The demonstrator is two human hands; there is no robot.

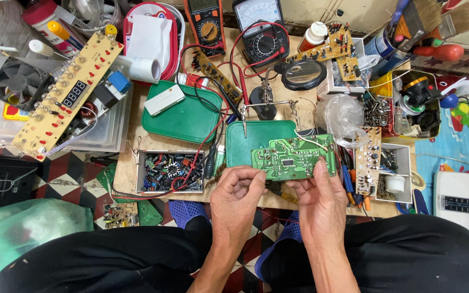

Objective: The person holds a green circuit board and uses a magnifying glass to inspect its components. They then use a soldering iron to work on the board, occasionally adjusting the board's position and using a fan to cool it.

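Inspection step: we hold the green circuit board (pixel 293 157) in left hand (pixel 238 194) and right hand (pixel 321 201), fingers pinching its lower edge; turning it next would need a steady grip.

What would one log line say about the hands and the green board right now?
left hand: holds green circuit board | right hand: holds same board | board: flat, above wooden table | nearby: box of small parts

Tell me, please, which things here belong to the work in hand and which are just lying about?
In hand:
- green circuit board, held by left hand and right hand

Lying about:
- box of small parts
- green tray lid with a white block
- two meters
- magnifying glass
- long yellow board
- paintbrushes
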